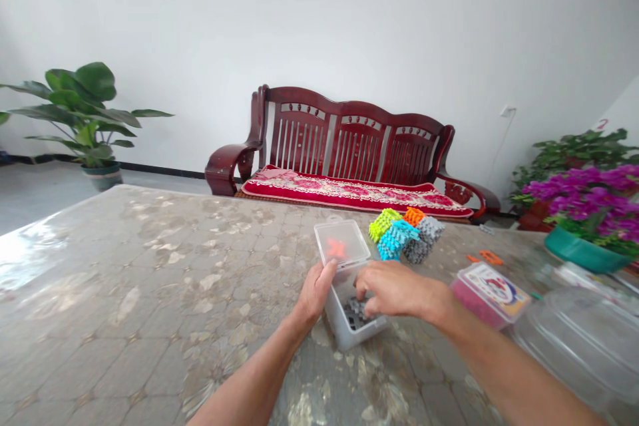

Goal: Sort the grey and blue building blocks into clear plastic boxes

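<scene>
Sitting beyond the hands (316, 287) (395, 289)—left gripping a box (368, 333), right curled inside, grasp unclear—are block clusters (395, 239).

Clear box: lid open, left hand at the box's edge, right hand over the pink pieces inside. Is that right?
Not quite: the head view shows grey pieces, not pink, in the clear box. The lid is open, left hand at the box's edge, right hand over the pieces.

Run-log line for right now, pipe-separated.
left hand: holding box rim | right hand: partly inside box | lid: open | grey pieces: inside box | beyond: multicoloured block cluster
</scene>
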{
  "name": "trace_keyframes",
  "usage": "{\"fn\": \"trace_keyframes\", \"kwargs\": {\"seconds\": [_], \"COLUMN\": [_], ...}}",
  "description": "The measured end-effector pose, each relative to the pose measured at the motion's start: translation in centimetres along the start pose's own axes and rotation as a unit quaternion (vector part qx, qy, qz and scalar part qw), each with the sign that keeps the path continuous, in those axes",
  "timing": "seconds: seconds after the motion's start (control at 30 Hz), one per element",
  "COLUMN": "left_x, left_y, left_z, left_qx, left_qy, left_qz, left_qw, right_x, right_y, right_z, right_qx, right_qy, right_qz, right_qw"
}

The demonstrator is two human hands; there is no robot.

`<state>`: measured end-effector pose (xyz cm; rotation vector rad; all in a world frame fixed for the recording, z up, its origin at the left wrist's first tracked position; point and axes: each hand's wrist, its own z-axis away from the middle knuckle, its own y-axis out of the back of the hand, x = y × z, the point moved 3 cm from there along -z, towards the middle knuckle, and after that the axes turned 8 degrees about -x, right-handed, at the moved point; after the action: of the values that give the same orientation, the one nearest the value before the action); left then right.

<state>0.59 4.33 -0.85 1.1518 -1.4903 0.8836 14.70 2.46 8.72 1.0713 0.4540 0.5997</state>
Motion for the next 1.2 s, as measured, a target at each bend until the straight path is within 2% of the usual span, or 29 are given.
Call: {"fn": "trace_keyframes", "kwargs": {"seconds": [0.13, 0.3, 0.57, 0.83, 1.03, 1.2], "left_x": [-0.2, -0.1, -0.3, 0.2, 0.5, 0.2], "left_y": [0.0, -0.1, 0.0, -0.1, 0.0, -0.1], "left_z": [-0.1, -0.1, -0.1, 0.0, 0.1, 0.0], "left_qx": [-0.007, -0.007, -0.011, -0.016, -0.010, -0.007], "left_qy": [-0.010, -0.007, 0.002, -0.014, -0.002, 0.000], "left_qz": [-0.001, 0.004, -0.002, -0.001, -0.007, -0.007], "left_qw": [1.000, 1.000, 1.000, 1.000, 1.000, 1.000], "right_x": [-0.5, -0.9, -0.1, -0.7, -1.3, -0.8], "right_y": [-0.2, -0.6, -0.7, -1.0, -1.1, -1.5], "right_z": [-0.4, -1.0, -1.1, -1.2, -1.9, -2.0], "right_qx": [-0.008, -0.037, -0.017, -0.035, -0.024, -0.007], "right_qy": [-0.034, -0.043, -0.063, -0.057, -0.042, -0.038], "right_qz": [0.033, 0.043, 0.037, 0.066, 0.085, 0.065], "right_qw": [0.999, 0.997, 0.997, 0.996, 0.995, 0.997]}}
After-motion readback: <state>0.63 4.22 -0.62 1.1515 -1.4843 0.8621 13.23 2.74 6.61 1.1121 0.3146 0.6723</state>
